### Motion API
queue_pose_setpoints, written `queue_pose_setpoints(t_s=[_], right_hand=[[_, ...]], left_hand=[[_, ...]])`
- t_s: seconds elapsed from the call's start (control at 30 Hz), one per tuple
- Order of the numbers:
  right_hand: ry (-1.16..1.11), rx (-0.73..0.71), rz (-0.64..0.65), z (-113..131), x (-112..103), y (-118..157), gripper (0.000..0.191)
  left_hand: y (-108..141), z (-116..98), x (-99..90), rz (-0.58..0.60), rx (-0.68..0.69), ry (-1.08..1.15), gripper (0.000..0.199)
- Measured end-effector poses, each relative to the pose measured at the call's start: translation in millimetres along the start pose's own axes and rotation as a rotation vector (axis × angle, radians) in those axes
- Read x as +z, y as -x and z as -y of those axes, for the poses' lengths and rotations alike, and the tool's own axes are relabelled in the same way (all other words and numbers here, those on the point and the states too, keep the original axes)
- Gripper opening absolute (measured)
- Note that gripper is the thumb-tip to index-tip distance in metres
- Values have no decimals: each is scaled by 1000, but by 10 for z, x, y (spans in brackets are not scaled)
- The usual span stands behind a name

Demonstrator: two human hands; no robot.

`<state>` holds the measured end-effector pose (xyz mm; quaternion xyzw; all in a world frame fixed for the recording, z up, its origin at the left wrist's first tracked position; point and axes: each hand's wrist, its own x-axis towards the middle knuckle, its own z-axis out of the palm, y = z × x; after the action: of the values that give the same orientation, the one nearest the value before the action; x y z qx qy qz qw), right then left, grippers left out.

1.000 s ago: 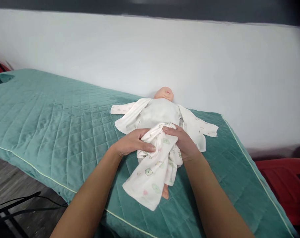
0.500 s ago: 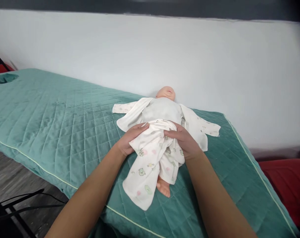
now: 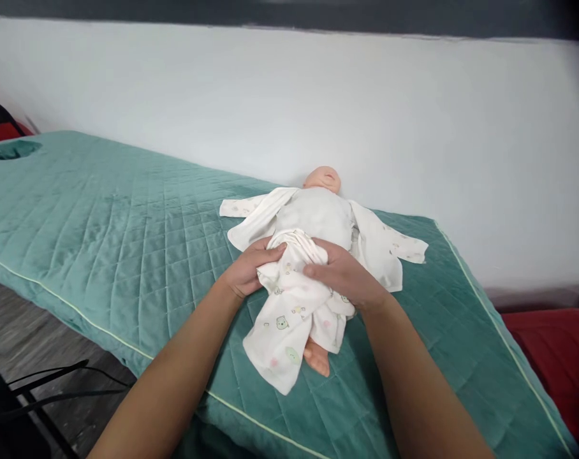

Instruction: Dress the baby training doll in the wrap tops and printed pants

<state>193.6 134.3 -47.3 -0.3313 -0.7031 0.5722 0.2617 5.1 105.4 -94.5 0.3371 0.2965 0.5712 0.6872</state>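
Observation:
A baby doll (image 3: 322, 179) lies on its back on a green quilted cover, its head toward the wall. Its white jacket (image 3: 251, 231) is spread open on both sides of a pale grey torso (image 3: 315, 213). Printed white trousers (image 3: 289, 312) cover the legs, and one foot (image 3: 317, 358) shows below them. My left hand (image 3: 254, 268) grips the left side of the bunched waistband, thumb on top. My right hand (image 3: 342, 273) is closed on the right side of the waistband, its fingertips partly hidden in the cloth.
The green quilted bed (image 3: 127, 255) has a face hole at its far left end. A pale wall (image 3: 289, 102) runs behind it. Red seats stand at both sides, and black cables (image 3: 64, 396) hang at lower left.
My right hand has shifted left over the trousers, nearer my left hand. The waistband is bunched further left, and the loose trouser leg has moved slightly up and right.

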Motion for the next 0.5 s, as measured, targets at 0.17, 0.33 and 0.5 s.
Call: queue_pose_setpoints(t_s=[0.17, 0.33, 0.5], right_hand=[[-15, 90, 146, -2, -28, 26, 52], [-282, 77, -97, -154, -26, -38, 49], [-372, 29, -115, -129, 28, -66, 41]], left_hand=[[-21, 10, 34, -29, -11, 50, 39], [3, 5, 34, 35, -43, -49, 48], [24, -18, 11, 199, -2, -142, 63]])
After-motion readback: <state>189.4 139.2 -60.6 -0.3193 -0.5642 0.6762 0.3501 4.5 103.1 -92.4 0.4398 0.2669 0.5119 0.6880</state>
